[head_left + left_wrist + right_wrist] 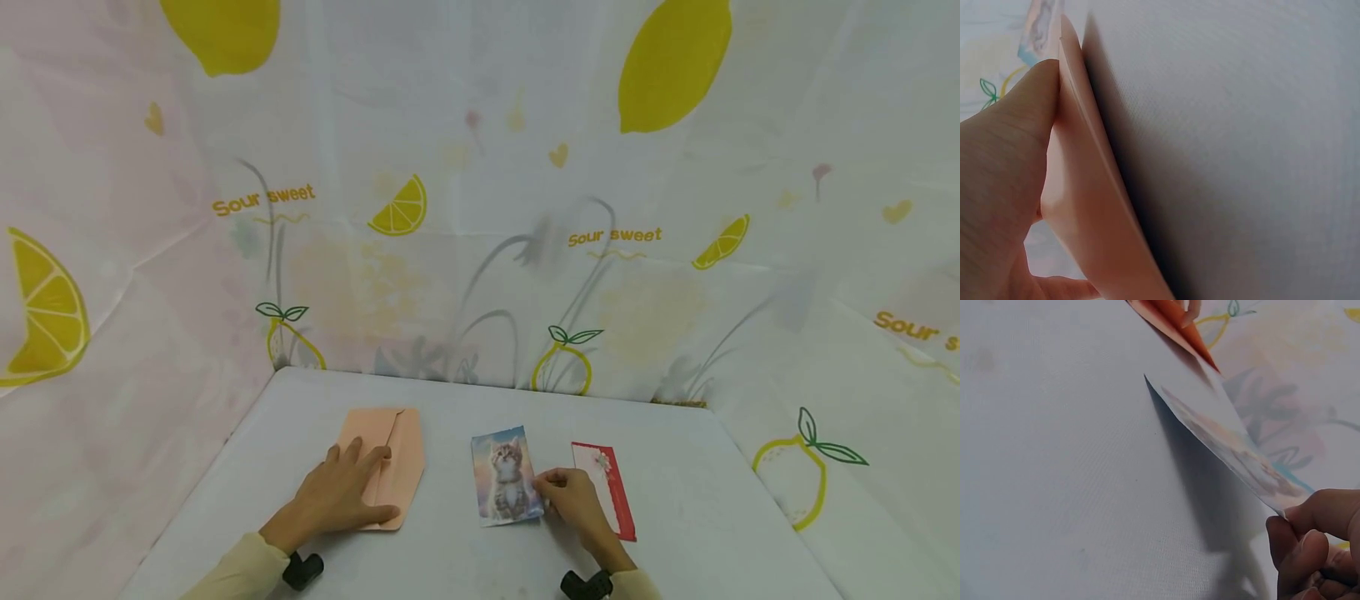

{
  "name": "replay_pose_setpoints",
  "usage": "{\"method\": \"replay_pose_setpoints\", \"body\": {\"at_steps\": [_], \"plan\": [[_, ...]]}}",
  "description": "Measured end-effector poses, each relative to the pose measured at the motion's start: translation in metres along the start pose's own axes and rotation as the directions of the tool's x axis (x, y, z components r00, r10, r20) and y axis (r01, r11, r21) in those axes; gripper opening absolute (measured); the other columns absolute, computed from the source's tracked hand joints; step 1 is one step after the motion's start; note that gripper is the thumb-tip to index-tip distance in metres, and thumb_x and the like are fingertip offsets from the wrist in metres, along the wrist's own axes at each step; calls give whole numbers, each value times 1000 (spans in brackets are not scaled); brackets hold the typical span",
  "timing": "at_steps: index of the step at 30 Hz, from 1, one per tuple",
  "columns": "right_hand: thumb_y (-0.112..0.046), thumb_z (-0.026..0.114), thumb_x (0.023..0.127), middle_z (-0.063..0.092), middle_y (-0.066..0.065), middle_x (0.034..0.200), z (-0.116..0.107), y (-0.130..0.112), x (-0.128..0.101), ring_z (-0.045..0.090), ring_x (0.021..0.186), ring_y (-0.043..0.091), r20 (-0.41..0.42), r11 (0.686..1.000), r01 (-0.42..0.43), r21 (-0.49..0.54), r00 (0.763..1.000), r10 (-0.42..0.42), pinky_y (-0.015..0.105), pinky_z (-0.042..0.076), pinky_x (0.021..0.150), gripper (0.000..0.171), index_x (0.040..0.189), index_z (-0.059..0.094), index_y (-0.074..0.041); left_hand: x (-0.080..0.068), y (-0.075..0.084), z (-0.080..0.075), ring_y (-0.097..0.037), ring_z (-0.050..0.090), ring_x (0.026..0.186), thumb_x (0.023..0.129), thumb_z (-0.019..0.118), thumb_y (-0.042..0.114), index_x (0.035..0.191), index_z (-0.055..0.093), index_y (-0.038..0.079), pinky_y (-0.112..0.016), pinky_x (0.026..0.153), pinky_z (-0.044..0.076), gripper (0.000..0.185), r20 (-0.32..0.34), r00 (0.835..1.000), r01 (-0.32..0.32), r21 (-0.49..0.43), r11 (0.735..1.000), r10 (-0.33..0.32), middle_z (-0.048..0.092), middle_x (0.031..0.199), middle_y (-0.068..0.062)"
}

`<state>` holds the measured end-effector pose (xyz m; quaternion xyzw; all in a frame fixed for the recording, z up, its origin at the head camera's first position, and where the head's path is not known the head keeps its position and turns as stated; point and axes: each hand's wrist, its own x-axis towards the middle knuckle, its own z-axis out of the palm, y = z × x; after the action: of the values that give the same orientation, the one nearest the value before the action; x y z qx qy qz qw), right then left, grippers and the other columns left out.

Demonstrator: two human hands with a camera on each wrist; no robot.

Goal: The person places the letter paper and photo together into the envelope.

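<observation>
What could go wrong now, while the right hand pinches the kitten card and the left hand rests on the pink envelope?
1. The right hand pinches only one edge of the kitten card, so the raised card might bend or slip.
2. The left hand lies flat on the pink envelope; pressing might crease it or keep it closed.
3. The red card lies partly under the right hand and could be dragged along.

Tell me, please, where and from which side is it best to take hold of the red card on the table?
The red card lies flat and untouched, right of the right hand. Probably best: its free right long edge, from the right, sliding a fingertip under to lift, then pinching. The hand covers part of its left edge.
</observation>
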<state>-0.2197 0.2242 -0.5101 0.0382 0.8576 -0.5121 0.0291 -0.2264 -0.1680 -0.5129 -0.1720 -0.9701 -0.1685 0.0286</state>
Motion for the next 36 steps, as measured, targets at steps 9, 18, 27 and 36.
{"method": "replay_pose_setpoints", "body": {"at_steps": [9,18,27,36], "plan": [[-28,75,95,66,1,81,-1,-4,3,53,64,14,12,997,-42,68,999,42,28,44,57,28,102,74,-1,-1,0,-1,-47,52,111,71,73,82,138,57,28,-57,67,51,88,4,1000,0,-3,1000,0,46,145,-28],[-24,75,95,68,2,82,4,-12,3,51,63,12,-4,991,-48,129,999,48,25,42,54,25,102,74,0,0,0,0,-53,51,116,71,74,80,137,57,28,-61,69,51,86,10,1000,2,-8,1000,-2,46,146,-29],[-25,75,95,69,2,84,11,-16,3,49,61,11,-2,988,-35,149,999,36,24,41,54,27,104,74,1,0,0,1,-49,52,111,71,74,80,136,57,29,-59,70,51,85,6,1000,2,11,1000,-2,48,144,-28],[-25,77,94,70,2,84,22,-22,4,50,62,12,19,985,-10,174,1000,7,25,42,54,28,104,75,2,0,2,-1,-57,50,120,71,75,79,139,56,27,-65,73,51,87,19,1000,11,-8,1000,-11,45,147,-31]]}}
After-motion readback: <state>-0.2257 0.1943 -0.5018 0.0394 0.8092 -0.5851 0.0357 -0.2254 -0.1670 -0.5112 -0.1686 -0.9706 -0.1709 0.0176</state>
